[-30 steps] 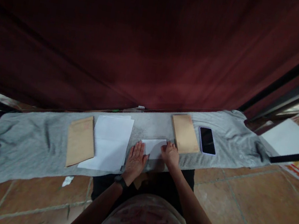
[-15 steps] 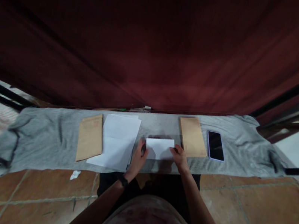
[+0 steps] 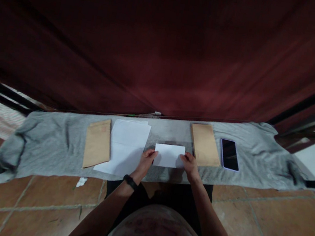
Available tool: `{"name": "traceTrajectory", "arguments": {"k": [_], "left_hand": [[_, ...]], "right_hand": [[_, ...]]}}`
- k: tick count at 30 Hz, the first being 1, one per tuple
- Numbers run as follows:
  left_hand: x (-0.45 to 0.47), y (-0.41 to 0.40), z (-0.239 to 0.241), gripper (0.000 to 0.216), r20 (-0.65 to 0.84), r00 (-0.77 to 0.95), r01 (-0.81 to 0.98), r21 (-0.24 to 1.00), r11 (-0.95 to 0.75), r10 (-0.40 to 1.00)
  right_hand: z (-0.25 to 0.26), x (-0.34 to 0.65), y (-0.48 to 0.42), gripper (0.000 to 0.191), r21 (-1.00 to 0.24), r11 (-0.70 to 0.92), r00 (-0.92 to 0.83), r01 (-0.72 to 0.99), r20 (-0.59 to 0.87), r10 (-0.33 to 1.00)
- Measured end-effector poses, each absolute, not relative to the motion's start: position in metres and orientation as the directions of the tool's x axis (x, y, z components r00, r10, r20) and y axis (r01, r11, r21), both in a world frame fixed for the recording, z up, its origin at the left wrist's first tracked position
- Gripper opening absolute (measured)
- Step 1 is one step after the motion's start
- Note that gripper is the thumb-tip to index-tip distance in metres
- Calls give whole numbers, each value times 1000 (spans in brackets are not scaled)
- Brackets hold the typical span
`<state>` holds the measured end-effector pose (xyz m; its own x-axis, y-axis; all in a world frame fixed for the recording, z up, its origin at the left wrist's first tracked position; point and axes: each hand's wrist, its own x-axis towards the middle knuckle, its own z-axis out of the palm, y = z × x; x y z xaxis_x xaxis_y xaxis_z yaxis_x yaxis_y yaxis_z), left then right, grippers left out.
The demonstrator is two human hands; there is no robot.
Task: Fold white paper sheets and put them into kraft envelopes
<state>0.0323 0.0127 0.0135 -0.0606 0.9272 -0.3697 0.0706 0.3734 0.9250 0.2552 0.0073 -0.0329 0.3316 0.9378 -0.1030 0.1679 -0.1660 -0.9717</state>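
A small white rectangle of paper [image 3: 169, 156], apparently a folded sheet, is held level just above the grey cloth. My left hand [image 3: 146, 160] pinches its left edge between thumb and fingers, with a dark band on the wrist. At the opposite edge, my right hand [image 3: 190, 165] grips the paper the same way. Left of my left hand lies a stack of white sheets [image 3: 127, 147]. A brown envelope [image 3: 205, 145] rests close beyond my right hand. Another brown envelope [image 3: 98, 144] lies left of the sheets, against their edge.
Grey cloth [image 3: 61, 138] covers the narrow bench. A phone [image 3: 230, 154] with a light purple case lies right of the envelope. Dark red fabric [image 3: 167, 55] hangs behind the bench. On the tiled floor [image 3: 51, 205] is a scrap of white paper [image 3: 81, 181].
My left hand has closed on the paper's left edge; before, its thumb and fingers were apart beside it. My right hand keeps its hold. The view has shifted slightly.
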Motion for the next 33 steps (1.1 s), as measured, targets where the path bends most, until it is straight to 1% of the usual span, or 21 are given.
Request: {"name": "traceTrajectory", "arguments": {"k": [4,7,8,10,12,13,15,17,18,19,21,22,23,25,28,30,33], "left_hand": [[33,8,14,33,-419,24,156,898,411,908],[34,5,10,21,-431,26,254,875,411,902],[35,5,9,16,-428,17,291,867,405,904],[37,5,6,8,-412,-6,370,846,384,911],[39,3,4,9,-387,-30,449,819,358,922],[40,2,4,13,-372,-43,486,803,345,927],[43,-3,5,24,-345,-75,537,777,330,936],[46,-9,8,35,-321,-97,611,728,311,942],[48,-12,10,37,-297,-88,679,681,275,951],[49,-16,13,38,-254,-56,764,611,205,966],[53,-21,17,36,-148,65,902,432,5,987],[55,-22,18,36,-106,127,929,360,-81,986],[58,-23,18,37,-72,184,934,323,-151,980],[63,-23,17,42,-22,313,906,305,-292,949],[67,-18,8,50,36,518,811,296,-505,854],[65,-14,1,53,50,570,775,300,-557,820],[59,-10,-6,55,51,582,764,308,-567,812]], "right_hand": [[-34,258,14,52,-960,-173,368,221,-82,926],[-32,259,11,46,-943,-175,359,282,-66,931],[-31,258,7,45,-928,-164,357,335,-35,933],[-28,255,-1,50,-847,-101,327,522,89,941],[-26,248,-10,54,-691,9,213,723,236,948],[-26,244,-14,54,-614,70,134,786,280,951],[-26,234,-20,52,-527,170,-11,833,291,957],[-28,224,-25,50,-474,230,-117,850,257,959],[-29,220,-27,50,-447,246,-154,860,234,960],[-30,217,-29,50,-419,256,-180,871,213,960],[-31,214,-32,50,-373,261,-205,890,186,961],[-31,213,-32,51,-357,261,-209,897,179,962],[-31,213,-33,52,-344,262,-212,902,175,961],[-32,214,-34,53,-322,274,-230,906,168,958],[-35,217,-35,56,-286,299,-262,911,158,952],[-37,218,-35,59,-267,308,-275,913,153,949],[-38,220,-36,62,-254,316,-285,914,153,946]]}}
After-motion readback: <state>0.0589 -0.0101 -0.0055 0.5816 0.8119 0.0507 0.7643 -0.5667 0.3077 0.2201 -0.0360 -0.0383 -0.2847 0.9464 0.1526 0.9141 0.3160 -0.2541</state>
